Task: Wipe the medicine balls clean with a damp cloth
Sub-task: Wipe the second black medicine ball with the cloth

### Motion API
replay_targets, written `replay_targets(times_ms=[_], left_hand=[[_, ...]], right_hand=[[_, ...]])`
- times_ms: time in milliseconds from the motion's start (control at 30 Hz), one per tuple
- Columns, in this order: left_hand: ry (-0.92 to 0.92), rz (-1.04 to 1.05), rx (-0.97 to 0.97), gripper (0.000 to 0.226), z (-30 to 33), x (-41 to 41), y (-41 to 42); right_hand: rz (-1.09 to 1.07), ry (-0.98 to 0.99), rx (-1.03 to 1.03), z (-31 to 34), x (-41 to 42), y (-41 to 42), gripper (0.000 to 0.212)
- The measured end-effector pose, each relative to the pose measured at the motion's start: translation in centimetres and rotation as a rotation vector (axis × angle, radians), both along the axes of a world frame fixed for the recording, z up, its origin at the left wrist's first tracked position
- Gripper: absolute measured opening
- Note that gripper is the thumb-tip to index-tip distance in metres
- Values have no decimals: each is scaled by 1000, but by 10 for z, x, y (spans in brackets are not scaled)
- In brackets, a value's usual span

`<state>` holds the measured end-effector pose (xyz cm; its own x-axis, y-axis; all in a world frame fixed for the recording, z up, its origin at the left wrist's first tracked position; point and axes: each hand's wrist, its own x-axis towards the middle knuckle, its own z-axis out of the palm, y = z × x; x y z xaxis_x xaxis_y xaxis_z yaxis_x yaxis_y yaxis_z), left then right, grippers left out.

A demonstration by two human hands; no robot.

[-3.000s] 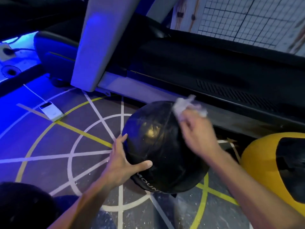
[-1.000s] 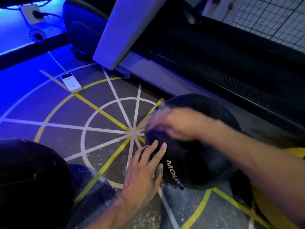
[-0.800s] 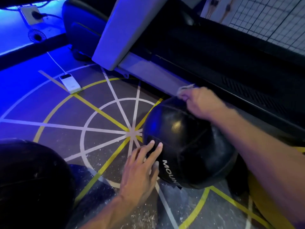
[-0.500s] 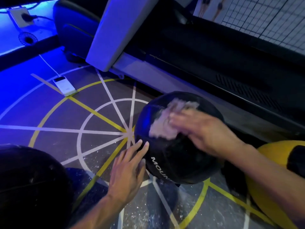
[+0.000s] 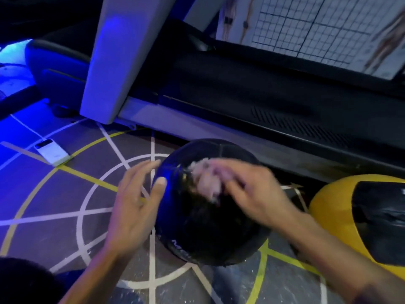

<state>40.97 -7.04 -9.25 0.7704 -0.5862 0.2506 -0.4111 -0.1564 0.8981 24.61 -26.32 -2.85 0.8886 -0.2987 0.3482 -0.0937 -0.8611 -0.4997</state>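
White phone [image 5: 52, 155] lies flat on the floor [image 5: 65, 194] at far left, on the painted line pattern, near the foot of the grey treadmill upright [image 5: 122, 58]. Left hand [image 5: 135, 207] is released: fingers straight and spread, thumb tip touching the left side of the black medicine ball [image 5: 203, 227], fingertips blurred. Ball sits on the floor at the centre of the white and yellow spoke markings, just in front of the treadmill base [image 5: 241, 137]; partial white lettering shows low on its front. Right hand [image 5: 252, 194] presses a crumpled white cloth [image 5: 206, 183] onto the ball's top, fingers curled over the cloth, motion-blurred. Yellow and black medicine ball [image 5: 359, 218] on the floor at the right edge, near the black one, not touching it.
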Motion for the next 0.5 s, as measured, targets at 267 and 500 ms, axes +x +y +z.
replay_targets(times_ms=[267, 500], left_hand=[[-252, -343, 399, 89, -14, -14, -40], [-161, -306, 315, 87, -24, 5, -30]], right_hand=[[-762, -66, 292, -26, -43, -116, 29], [-9, -59, -5, -55, -1, 28, 36]])
